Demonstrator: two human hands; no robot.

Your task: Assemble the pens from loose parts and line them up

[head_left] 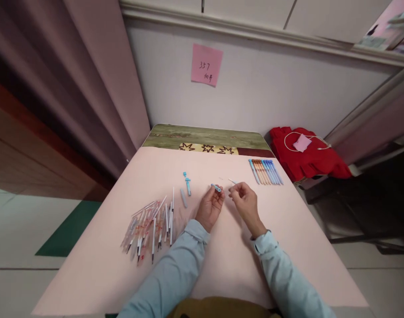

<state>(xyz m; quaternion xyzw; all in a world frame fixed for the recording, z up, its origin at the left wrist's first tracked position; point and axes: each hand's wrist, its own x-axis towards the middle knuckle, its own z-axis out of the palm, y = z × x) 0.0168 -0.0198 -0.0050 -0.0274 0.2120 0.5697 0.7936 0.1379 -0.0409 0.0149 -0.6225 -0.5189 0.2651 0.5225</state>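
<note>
My left hand (210, 208) is closed round a light-blue pen barrel (216, 187), its hollow end turned to the right. Just beside it, my right hand (244, 201) pinches a thin white pen refill (233, 181), whose end sticks out past the fingertips; the rest is hidden. The two hands are apart, a little above the table. Left of my left hand lie another light-blue pen part (188, 187), a small blue cap piece (184, 174) and a greyish-blue tube (184, 198).
A loose heap of white refills with dark tips (152, 225) and clear plastic parts covers the table's left side. At the back right, several pens (264, 172) with blue or brown tops lie in a row. Red cloth (308, 161) with a white cable sits beyond the table's right edge.
</note>
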